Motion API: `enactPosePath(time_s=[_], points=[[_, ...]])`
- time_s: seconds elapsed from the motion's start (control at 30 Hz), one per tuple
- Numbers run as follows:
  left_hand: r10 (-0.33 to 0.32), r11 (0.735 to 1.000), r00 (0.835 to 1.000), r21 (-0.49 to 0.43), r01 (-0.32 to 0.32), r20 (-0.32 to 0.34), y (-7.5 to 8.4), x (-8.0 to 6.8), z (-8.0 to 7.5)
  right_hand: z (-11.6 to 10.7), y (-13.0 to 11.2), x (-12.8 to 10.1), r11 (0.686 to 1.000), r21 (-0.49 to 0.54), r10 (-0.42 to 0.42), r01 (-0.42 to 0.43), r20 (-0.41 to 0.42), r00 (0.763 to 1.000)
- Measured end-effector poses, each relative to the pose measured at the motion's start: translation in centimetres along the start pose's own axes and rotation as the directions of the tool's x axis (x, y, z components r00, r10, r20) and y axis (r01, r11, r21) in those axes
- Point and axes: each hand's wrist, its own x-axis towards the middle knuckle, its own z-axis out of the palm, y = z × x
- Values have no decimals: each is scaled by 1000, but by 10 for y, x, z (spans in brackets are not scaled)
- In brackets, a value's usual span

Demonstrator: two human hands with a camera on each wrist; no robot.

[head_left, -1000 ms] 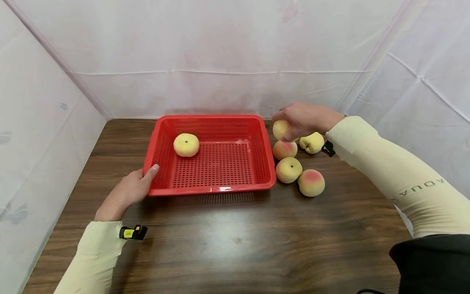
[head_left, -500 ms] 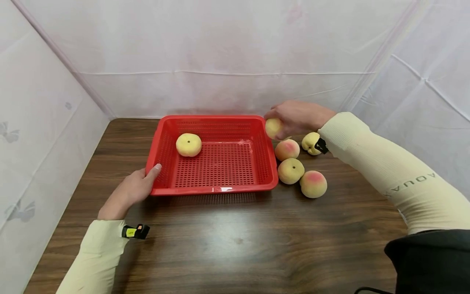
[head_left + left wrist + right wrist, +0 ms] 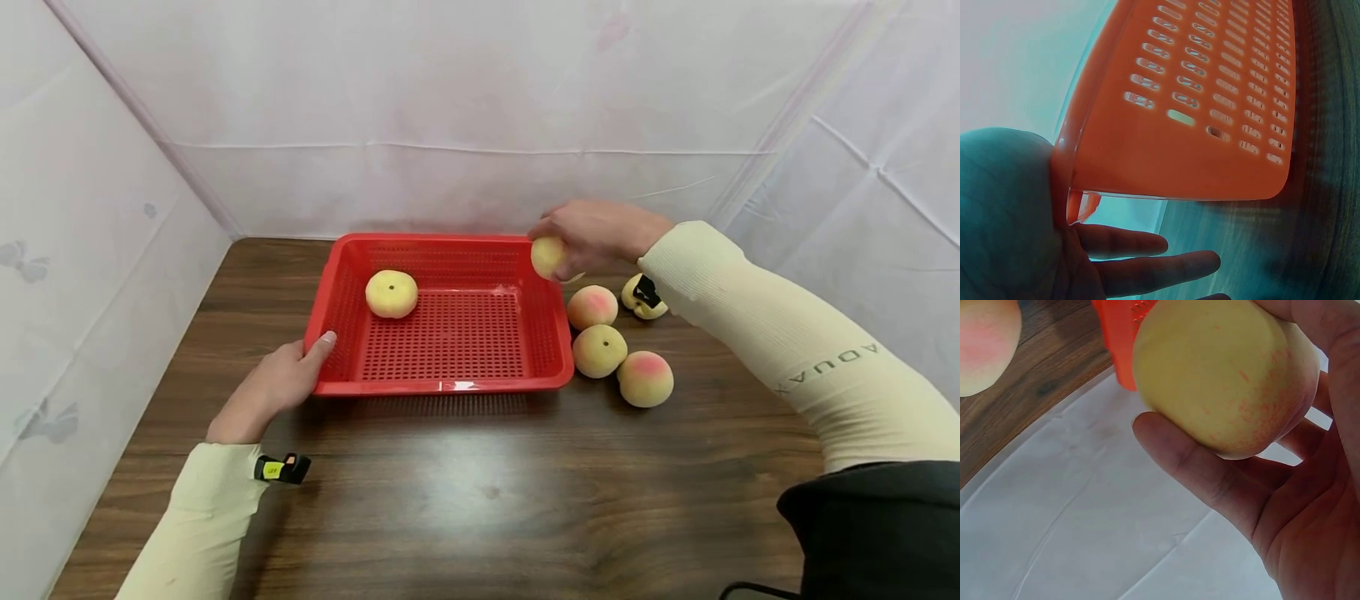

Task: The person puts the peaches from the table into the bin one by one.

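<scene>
1. Peach (image 3: 547, 257) is held by the right hand (image 3: 600, 232) at the far right corner of the red basket (image 3: 390, 388), seemingly above the rim; whether the rim is touched cannot be told. The basket's floor lies lower, to the left and nearer.

2. The held fruit is pinched between thumb and fingers, which are spread only to its width; no clear long axis is shown by its round form.

3. The basket is laid with its long axis left to right. Its left rim is gripped near the near corner by the left hand (image 3: 281, 375) — thumb over the edge, two fingers extended outside — well apart from the held peach.

4. Another peach, the yellow one (image 3: 392, 294), is seated inside, toward the far left.

5. On the table (image 3: 487, 500), beyond the basket's right wall, three peaches are lined up: far (image 3: 592, 307), middle (image 3: 600, 351) and near (image 3: 646, 379). A fourth (image 3: 649, 312) is partly hidden by a black strap (image 3: 647, 291).

6. Between the held peach and the floor, the right rim is judged the likeliest obstacle.
</scene>
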Motion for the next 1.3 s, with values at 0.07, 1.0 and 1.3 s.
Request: enactPosePath(time_s=[0.07, 1.0, 1.3], points=[[0, 1000, 1000, -4, 0, 0, 0, 0, 0, -1, -2, 3, 1000, -2, 1, -1, -2, 1000], [-10, 1000, 1000, -24, 10, -13, 2, -1, 3, -21, -35, 45, 990, -71, -122, 125, 50, 991], [-21, 1000, 1000, -23, 20, -20, 3, -1, 4, -27, -48, 58, 986, -96, -132, 138, 71, 989]])
